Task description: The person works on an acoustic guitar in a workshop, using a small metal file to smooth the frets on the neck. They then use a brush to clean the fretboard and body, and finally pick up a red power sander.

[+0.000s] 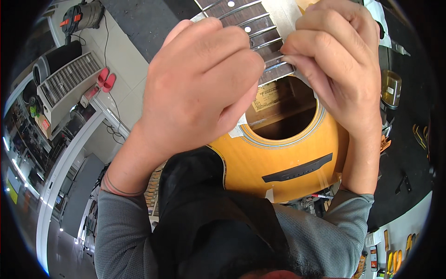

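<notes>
An acoustic guitar with an orange-yellow body (251, 160) lies in front of me, its dark fretboard (230, 17) running up and away. My left hand (204, 79) is closed over the fretboard's left side, fingertips hidden beneath the curled fingers. At the right edge of the board, my right hand (339, 60) pinches thumb and forefinger at the end of a thin metal strip that looks like fret wire (274, 59). That strip crosses the board between both hands, near the soundhole (283, 125). White tape (237, 131) sticks to the body beside the hole.
The guitar's dark bridge (297, 168) bears no strings. On the dark bench at right are an amber glass jar (391, 89) and yellow-handled pliers (421, 137). To the left, a vacuum cleaner (82, 19) and pink slippers (107, 80) are on the tiled floor.
</notes>
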Motion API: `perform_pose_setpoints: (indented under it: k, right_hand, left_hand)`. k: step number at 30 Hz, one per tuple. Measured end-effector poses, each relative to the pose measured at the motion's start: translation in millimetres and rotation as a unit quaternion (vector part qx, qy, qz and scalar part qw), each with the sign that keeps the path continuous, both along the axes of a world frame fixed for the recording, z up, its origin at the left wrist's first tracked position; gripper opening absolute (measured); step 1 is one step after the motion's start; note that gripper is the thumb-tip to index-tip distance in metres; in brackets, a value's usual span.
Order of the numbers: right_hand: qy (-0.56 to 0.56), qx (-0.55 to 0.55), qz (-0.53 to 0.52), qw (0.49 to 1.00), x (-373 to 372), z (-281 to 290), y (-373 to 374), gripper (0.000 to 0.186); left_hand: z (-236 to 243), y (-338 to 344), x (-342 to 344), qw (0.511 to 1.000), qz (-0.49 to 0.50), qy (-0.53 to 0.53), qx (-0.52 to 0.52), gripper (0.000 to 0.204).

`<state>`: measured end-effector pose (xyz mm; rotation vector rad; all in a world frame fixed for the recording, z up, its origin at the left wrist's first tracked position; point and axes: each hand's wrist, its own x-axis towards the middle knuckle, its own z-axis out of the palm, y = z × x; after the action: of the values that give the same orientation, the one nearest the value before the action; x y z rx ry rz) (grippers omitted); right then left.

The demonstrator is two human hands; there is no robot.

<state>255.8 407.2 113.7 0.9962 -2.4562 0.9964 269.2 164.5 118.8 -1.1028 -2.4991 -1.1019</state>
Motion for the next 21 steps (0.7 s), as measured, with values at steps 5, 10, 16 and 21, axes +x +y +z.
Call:
perform_pose_setpoints:
  k: [5, 10, 16, 21]
  right_hand:
    - [0.196, 0.175, 0.035, 0.964, -16.0, -7.1, 18.2, 0.021]
    - [0.198, 0.142, 0.006, 0.970, -16.2, -2.7, 10.0, 0.022]
    - [0.038, 0.040, 0.013, 0.998, -2.0, -0.6, 5.9, 0.022]
    - [0.181, 0.000, -0.040, 0.983, -7.5, -41.6, 2.2, 0.021]
  left_hand:
    - [-1.1, 0.5, -4.7, 1.000, 0.000, 0.003, -0.002, 0.022]
    - [-4.0, 1.6, -4.6, 0.999, 0.015, 0.030, -0.011, 0.021]
    - [0.3, 0.3, -0.7, 1.000, -0.002, -0.017, 0.002, 0.021]
    - [-1.7, 5.0, -5.1, 1.000, -0.003, -0.004, 0.001, 0.021]
